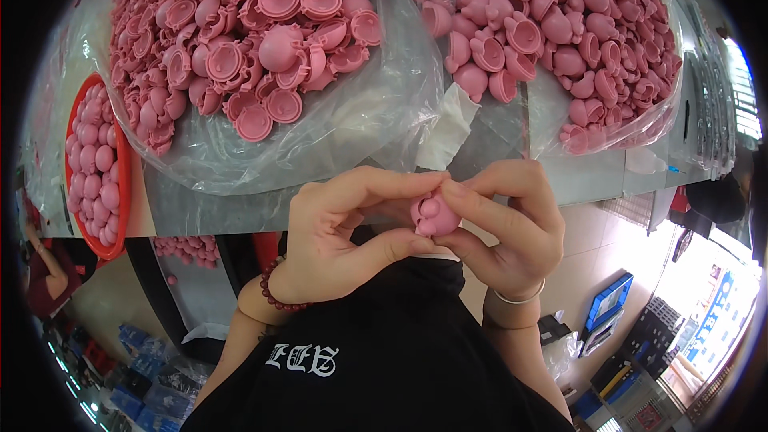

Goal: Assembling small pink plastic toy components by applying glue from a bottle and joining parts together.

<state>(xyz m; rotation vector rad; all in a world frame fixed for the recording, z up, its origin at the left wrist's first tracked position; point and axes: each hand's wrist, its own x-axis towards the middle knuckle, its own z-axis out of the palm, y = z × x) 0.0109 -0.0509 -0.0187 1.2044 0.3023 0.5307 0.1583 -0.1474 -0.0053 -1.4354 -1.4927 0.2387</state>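
Observation:
A small round pink plastic piece [434,216] with little bumps is pinched between my two hands, just in front of the table edge. My left hand [344,228] holds it from the left with thumb and fingertips. From the right, my right hand [516,224] grips it, its thumb and index finger bent around the piece. My fingers cover part of it. Beyond my hands lies a big heap of pink half-shells [276,48] on clear plastic, to the left. Another heap of pink shell parts [560,32] lies to the right.
An orange-red basket [122,192] of pink balls stands at the table's left. Clear plastic sheeting [320,152] covers the grey table, with a torn pale scrap [448,128] on it. Below left is a dark-edged bin [188,292] with pink pieces. Another person's arm [50,268] shows far left.

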